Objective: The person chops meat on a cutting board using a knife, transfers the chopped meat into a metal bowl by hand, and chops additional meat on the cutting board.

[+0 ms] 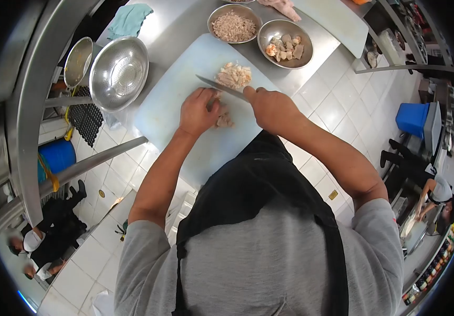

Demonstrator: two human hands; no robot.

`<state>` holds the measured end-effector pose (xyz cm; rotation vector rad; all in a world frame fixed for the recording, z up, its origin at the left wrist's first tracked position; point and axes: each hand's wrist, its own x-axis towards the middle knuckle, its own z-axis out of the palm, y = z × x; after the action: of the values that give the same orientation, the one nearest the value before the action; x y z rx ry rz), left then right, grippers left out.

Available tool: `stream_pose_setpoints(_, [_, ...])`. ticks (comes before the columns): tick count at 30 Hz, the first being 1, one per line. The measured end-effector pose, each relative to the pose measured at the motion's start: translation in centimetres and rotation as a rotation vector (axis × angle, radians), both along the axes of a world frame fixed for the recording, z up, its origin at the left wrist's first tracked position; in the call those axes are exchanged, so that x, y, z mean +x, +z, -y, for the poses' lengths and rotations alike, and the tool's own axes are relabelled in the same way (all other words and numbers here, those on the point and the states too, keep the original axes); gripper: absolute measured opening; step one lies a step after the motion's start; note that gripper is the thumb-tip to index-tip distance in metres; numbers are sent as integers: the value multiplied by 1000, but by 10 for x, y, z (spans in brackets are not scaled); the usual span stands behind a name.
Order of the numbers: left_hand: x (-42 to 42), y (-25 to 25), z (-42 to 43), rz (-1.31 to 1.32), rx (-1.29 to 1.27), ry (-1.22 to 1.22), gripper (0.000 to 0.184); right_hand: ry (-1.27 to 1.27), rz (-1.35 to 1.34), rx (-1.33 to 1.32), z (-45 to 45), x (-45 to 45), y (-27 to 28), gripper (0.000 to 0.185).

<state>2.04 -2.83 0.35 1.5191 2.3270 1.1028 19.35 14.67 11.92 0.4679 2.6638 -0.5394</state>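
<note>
My right hand (274, 110) is wrapped round the handle of a kitchen knife (219, 86), its blade pointing left across the cutting board. On the pale blue cutting board (166, 100), my left hand (200, 110) is closed, fingers curled beside the blade over pale meat, which it partly hides. Loose meat pieces (225, 120) show by its thumb. Just beyond the blade lies a heap of chopped meat (233, 75).
Behind the board stand a bowl of finely chopped meat (233, 26) and a bowl of chunks (287, 47). A steel colander (119, 73) and a green cloth (130, 20) are at left. Another board (337, 23) lies back right. Other people are at both sides.
</note>
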Motion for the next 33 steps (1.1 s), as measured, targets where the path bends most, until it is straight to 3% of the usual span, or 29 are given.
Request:
stream_pose_setpoints(5, [-1, -10, 2, -38, 27, 3, 12, -18, -70, -39, 6, 12, -27, 32])
stream_pose_setpoints(9, [-1, -12, -1, -7, 23, 7, 9, 42, 12, 5, -4, -1, 2, 33])
stream_pose_setpoints(14, [1, -8, 3, -8, 2, -12, 9, 47, -68, -14, 1, 10, -25, 26])
stream_pose_setpoints(18, [1, -11, 4, -11, 32, 1, 9, 85, -37, 14, -6, 0, 1, 26])
stream_pose_setpoints(30, [-1, -14, 18, -11, 39, -19, 10, 28, 5, -71, 3, 16, -22, 33])
stream_pose_setpoints(33, [-1, -11, 13, 42, 12, -29, 9, 10, 47, -130, -8, 7, -16, 27])
